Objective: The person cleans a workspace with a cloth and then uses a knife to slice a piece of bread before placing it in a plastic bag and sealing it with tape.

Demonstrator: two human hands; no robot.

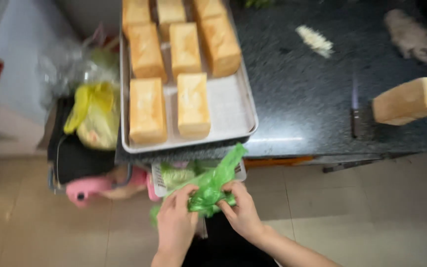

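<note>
A crumpled thin green plastic bag (212, 190) sits bunched between both hands, its loose end rising above the fingertips. The left hand (175, 221) and right hand (241, 210) each pinch it with curled fingers. Beyond the fingers lies a metal tray (233, 111) of golden rectangular bread loaves (147, 110).

my hands (208, 217) low, floor side open | ahead: tray (238, 106) rim overhangs dark counter (312, 89), blocks reach up | left: pink item (87, 188), yellow bag (95, 116) crowd | right: open floor
</note>
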